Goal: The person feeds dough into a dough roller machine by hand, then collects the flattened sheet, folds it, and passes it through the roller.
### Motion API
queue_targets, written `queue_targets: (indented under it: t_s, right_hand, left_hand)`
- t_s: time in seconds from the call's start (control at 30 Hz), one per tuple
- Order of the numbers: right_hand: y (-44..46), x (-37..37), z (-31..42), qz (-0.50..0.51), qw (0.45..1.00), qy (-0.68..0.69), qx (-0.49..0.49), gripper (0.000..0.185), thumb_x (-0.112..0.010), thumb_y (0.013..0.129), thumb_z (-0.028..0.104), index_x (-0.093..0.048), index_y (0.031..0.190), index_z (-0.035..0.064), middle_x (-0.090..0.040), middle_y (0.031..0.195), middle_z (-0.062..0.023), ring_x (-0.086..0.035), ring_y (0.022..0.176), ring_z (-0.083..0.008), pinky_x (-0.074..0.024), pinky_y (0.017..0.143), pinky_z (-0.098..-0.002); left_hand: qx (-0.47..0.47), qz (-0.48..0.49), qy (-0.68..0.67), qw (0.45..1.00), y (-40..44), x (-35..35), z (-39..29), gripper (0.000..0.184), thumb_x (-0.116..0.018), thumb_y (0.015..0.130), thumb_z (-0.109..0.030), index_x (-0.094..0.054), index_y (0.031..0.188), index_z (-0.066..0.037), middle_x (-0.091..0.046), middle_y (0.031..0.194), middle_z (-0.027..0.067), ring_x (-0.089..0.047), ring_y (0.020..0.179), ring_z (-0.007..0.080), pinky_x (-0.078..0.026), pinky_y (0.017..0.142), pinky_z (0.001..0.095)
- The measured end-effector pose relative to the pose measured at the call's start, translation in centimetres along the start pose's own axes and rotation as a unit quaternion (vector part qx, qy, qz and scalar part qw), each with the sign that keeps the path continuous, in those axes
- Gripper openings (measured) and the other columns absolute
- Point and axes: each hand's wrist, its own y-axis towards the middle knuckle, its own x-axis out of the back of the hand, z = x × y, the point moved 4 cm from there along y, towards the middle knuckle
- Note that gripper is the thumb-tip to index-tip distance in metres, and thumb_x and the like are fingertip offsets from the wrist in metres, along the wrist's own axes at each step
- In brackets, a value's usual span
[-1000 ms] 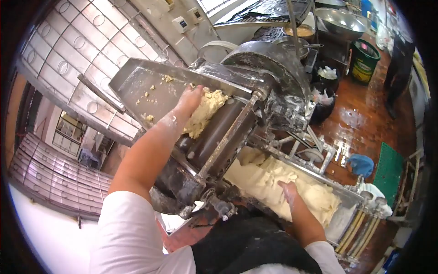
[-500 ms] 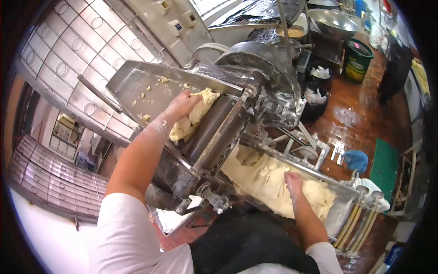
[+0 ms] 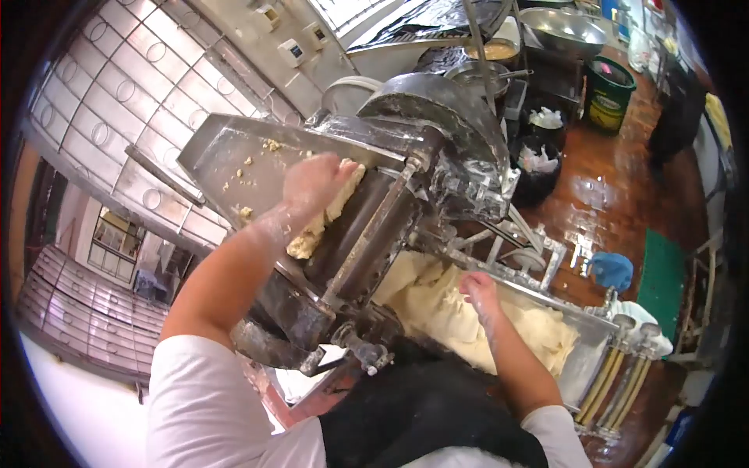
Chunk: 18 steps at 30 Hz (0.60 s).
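Observation:
My left hand presses with curled fingers on a lump of pale dough lying along the dark roller of a dough-rolling machine. The fingertips are partly hidden by the hand itself. Below the roller, a wide folded sheet of dough fills a long metal tray. Over that sheet hovers my right hand, its fingers loosely bent and apart, with nothing visible in them. Dough crumbs are scattered on the machine's sloping metal feed plate.
A scraper bar runs across the machine beside the roller. Belts and pulleys sit behind the tray. On the wet brown floor stand a green bucket and black bins. A metal grille lies to the left.
My left hand has rolled forward over the lump, which looks narrower against the roller. My right hand has moved left and up along the dough sheet, its fingers loosening.

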Motion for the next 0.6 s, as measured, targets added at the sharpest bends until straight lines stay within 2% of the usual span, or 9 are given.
queue_targets:
  t_s: [0.03,0.07,0.1,0.2,0.3,0.4,0.43,0.53,0.6]
  right_hand:
    - [-0.1,-1.1,0.6,0.017,1.000,0.011,-0.007,0.032,-0.062,0.087,0.028,-0.062,0.111,0.0061,-0.066,0.092,-0.0049,-0.062,0.077,-0.0143,-0.0468,0.063,-0.0284]
    - [-0.2,-2.1,1.2,0.036,0.999,0.019,-0.015,0.035,-0.063,0.088,0.030,-0.061,0.113,0.0061,-0.067,0.093,-0.0055,-0.062,0.078,-0.0147,-0.0471,0.065,-0.0287]
    - [-0.5,-3.7,2.4,0.087,0.995,0.004,-0.045,0.047,-0.059,0.090,0.045,-0.058,0.120,0.0081,-0.067,0.098,-0.0081,-0.063,0.082,-0.0170,-0.0473,0.070,-0.0309]
    - [0.7,-8.1,2.2,0.200,0.965,0.126,-0.114,0.056,-0.048,0.091,0.058,-0.058,0.118,0.0102,-0.067,0.101,-0.0100,-0.063,0.084,-0.0192,-0.0473,0.073,-0.0331]
    - [0.7,-12.9,3.6,0.286,0.911,0.249,-0.162,0.060,-0.037,0.093,0.062,-0.057,0.119,0.0117,-0.067,0.101,-0.0106,-0.064,0.085,-0.0217,-0.0489,0.074,-0.0348]
    - [1.7,-16.5,4.1,0.254,0.892,0.314,-0.205,0.059,-0.034,0.095,0.059,-0.055,0.124,0.0119,-0.065,0.108,-0.0118,-0.063,0.094,-0.0238,-0.0500,0.080,-0.0418]
    - [2.0,-17.5,4.9,0.256,0.889,0.313,-0.214,0.059,-0.033,0.096,0.056,-0.052,0.129,0.0113,-0.061,0.118,-0.0131,-0.058,0.107,-0.0276,-0.0477,0.090,-0.0489]
    - [3.1,-19.8,5.1,0.208,0.866,0.385,-0.243,0.060,-0.034,0.095,0.057,-0.053,0.128,0.0111,-0.058,0.125,-0.0132,-0.054,0.116,-0.0302,-0.0435,0.098,-0.0514]
    - [2.2,-19.9,7.0,0.223,0.892,0.354,-0.171,0.066,-0.033,0.093,0.062,-0.052,0.130,0.0108,-0.056,0.128,-0.0128,-0.052,0.118,-0.0316,-0.0411,0.101,-0.0509]
  left_hand:
    - [0.020,-0.007,-0.025,0.999,-0.7,-0.1,-0.7,0.047,-0.052,0.089,-0.049,-0.068,0.080,-0.006,-0.062,0.068,0.0195,-0.063,0.075,0.0387,-0.049,0.070,0.0467]
    - [0.023,-0.013,-0.042,0.999,-0.8,-0.5,-0.3,0.046,-0.053,0.089,-0.048,-0.068,0.080,-0.006,-0.063,0.070,0.0196,-0.064,0.076,0.0381,-0.049,0.071,0.0465]
    - [0.030,-0.019,-0.059,0.998,-0.9,-1.1,0.3,0.044,-0.053,0.088,-0.047,-0.068,0.080,-0.006,-0.063,0.071,0.0198,-0.064,0.076,0.0376,-0.049,0.071,0.0464]
    - [0.058,-0.010,-0.094,0.994,-0.1,-2.1,1.7,0.038,-0.052,0.087,-0.041,-0.068,0.083,-0.007,-0.065,0.081,0.0189,-0.063,0.082,0.0377,-0.049,0.075,0.0469]
    - [0.064,0.007,-0.104,0.993,0.8,-2.4,2.6,0.034,-0.052,0.086,-0.037,-0.068,0.084,-0.007,-0.066,0.084,0.0186,-0.063,0.084,0.0380,-0.049,0.077,0.0470]
    - [0.053,0.007,-0.092,0.994,1.7,-2.8,2.7,0.034,-0.054,0.086,-0.037,-0.068,0.083,-0.006,-0.065,0.078,0.0185,-0.063,0.079,0.0372,-0.049,0.074,0.0460]
    - [0.050,0.005,-0.086,0.995,1.8,-3.0,2.6,0.034,-0.055,0.087,-0.038,-0.067,0.083,-0.006,-0.064,0.075,0.0184,-0.063,0.076,0.0369,-0.049,0.072,0.0455]
    - [0.049,-0.014,-0.082,0.995,1.7,-3.4,2.5,0.035,-0.053,0.088,-0.038,-0.067,0.084,-0.006,-0.064,0.076,0.0185,-0.063,0.078,0.0374,-0.048,0.072,0.0459]
    - [0.049,-0.016,-0.078,0.996,1.7,-3.3,2.2,0.035,-0.052,0.089,-0.038,-0.067,0.085,-0.006,-0.064,0.076,0.0185,-0.063,0.078,0.0377,-0.048,0.073,0.0461]
